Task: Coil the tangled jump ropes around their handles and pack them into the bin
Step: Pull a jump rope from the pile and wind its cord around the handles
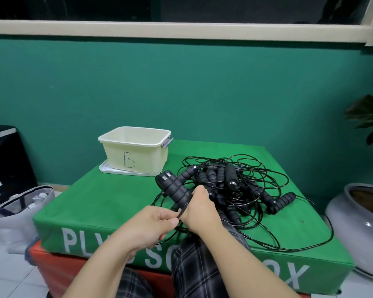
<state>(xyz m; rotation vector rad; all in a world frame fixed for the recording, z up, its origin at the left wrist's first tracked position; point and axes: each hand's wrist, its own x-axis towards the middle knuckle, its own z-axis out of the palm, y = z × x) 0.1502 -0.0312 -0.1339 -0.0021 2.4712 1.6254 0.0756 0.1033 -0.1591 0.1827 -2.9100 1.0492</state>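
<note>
Cream bin point(136, 147) with a black handwritten "B", white lid point(108, 170) beneath, black jump ropes point(230, 186) and handles, green box point(121, 203) with white lettering, red box point(58, 269) below, teal wall point(181, 87), dark plaid trousers point(198, 267), grey glazed pot point(357, 224)

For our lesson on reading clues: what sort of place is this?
Probably a gym or fitness room, though that is a guess. Clues: the green padded plyo box stacked on a red one, and the tangled pile of black jump ropes with foam handles.
</note>
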